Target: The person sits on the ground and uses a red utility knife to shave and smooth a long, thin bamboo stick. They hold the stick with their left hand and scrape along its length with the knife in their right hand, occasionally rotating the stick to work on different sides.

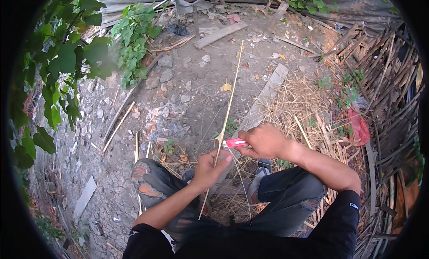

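Note:
My left hand [209, 170] is closed around a long, thin bamboo strip [233, 87], pinching it below its middle. The strip slants up and away from my lap, its lower end reaching down between my knees. In my right hand [266, 142] is a pink-red utility knife [237, 143], its front end against the strip just above my left fingers. Pale frayed fibres stand out where knife and strip meet. From about there a finer sliver [241, 183] hangs down between my legs; its upper attachment is hard to make out.
Straw-like shavings [297, 104] lie heaped around a wooden plank [268, 95] ahead of me on the right. A stack of thin sticks [384, 75] and a red plastic bag [359, 127] border the right side. Leafy branches [62, 57] hang at the left, over stony ground.

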Available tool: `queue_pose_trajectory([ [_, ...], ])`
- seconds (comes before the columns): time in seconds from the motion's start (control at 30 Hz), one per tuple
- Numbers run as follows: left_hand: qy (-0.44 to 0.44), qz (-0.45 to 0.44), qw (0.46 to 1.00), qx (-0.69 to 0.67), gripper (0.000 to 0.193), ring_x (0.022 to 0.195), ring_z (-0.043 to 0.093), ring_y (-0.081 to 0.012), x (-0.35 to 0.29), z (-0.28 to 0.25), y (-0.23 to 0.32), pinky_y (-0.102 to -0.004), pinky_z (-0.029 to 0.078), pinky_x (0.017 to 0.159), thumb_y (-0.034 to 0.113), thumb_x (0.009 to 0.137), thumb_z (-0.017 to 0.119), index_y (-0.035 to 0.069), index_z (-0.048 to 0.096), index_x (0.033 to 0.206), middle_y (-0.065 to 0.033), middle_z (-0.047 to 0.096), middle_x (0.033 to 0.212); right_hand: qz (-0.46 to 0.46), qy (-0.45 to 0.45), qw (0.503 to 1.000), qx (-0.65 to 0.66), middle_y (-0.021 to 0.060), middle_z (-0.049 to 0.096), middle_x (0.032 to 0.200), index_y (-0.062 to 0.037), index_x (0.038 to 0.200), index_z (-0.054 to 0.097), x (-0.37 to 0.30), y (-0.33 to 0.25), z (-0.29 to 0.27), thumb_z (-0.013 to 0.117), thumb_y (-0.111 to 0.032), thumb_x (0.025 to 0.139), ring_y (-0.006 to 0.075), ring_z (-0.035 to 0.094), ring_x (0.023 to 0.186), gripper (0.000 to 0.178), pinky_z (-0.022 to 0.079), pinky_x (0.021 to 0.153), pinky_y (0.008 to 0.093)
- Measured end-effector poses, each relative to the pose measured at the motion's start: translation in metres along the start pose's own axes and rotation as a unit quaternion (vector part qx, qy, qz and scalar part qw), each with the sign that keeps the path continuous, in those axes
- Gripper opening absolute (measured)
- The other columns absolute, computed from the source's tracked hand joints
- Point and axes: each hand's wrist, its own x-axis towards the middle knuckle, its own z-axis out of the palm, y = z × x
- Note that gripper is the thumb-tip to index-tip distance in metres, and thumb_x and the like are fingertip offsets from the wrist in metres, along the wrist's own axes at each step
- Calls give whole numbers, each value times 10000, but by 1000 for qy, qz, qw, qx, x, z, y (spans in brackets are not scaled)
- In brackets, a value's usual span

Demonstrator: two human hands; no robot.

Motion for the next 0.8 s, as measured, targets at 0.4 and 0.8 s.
queue_pose_trajectory([
  [0.4, 31, -41, 998, -22, 199, 539, 388, 11, -10, -11, -9, -232, 259, 486, 220, 1049, 694, 25, 692, 1086, 107, 497, 641, 36, -87, 996, -8, 197, 735, 813, -61, 1114, 677, 4, 17, -3, 616, -430, 1008, 441, 725, 804, 389, 569, 734, 552],
  [0.8, -74, -69, 983, -154, 529, 385, 272, -50, -16, -26, 6, -245, 252, 384, 350, 1156, 409, -43, 528, 1489, 61, 321, 523, 96, 46, 993, 57, 227, 652, 673, -31, 993, 666, -10, 28, -14, 612, -419, 1019, 470, 672, 693, 392, 520, 673, 568],
])
